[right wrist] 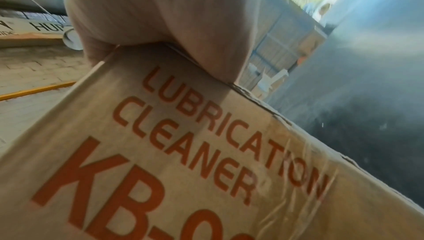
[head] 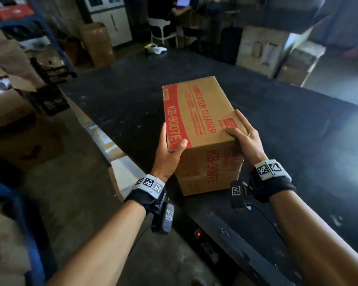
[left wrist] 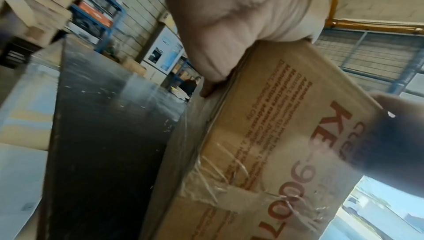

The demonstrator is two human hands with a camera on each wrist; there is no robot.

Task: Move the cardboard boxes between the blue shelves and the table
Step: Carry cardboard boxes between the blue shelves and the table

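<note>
A brown cardboard box (head: 198,112) with red "LUBRICATION CLEANER KB-9007E" print lies lengthwise at the near edge of the black table (head: 122,96). My left hand (head: 170,149) grips its near left corner, thumb over the red top edge and fingers along the side. My right hand (head: 246,137) grips the near right corner, thumb on top and fingers down the right side. The left wrist view shows the left hand (left wrist: 229,26) on the box (left wrist: 286,135) at its taped end. The right wrist view shows the right hand (right wrist: 160,8) over the box (right wrist: 160,153). Blue shelves (head: 56,44) stand far left.
Cardboard boxes (head: 19,141) crowd the floor on the left, and a tall brown box (head: 97,44) stands beyond the table. A small white and yellow object (head: 155,48) lies at the table's far end by a white chair (head: 162,30). Stacked cartons (head: 262,48) stand back right.
</note>
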